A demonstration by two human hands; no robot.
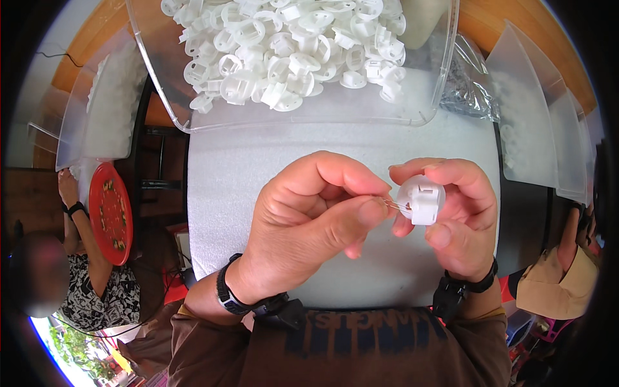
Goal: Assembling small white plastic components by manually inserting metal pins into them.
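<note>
The white plastic cap (421,200) is a small round piece with a squared, slotted block standing out of its face, matte and clean, and it sits above the white foam mat (225,193) that covers the table, just in front of the person's chest. A thin metal spring clip (394,204), pale and glinting, touches the cap's left side. The right hand (454,219) grasps the cap, the forefinger curled over its top and the thumb pressed beneath, the other fingers folded behind. The left hand (309,216) is bunched, its thumb and forefinger pinched on the clip, knuckles raised toward the camera. Both wrists wear dark bands. Beyond the hands a clear plastic tub (193,97) holds a heap of like white caps (290,45).
</note>
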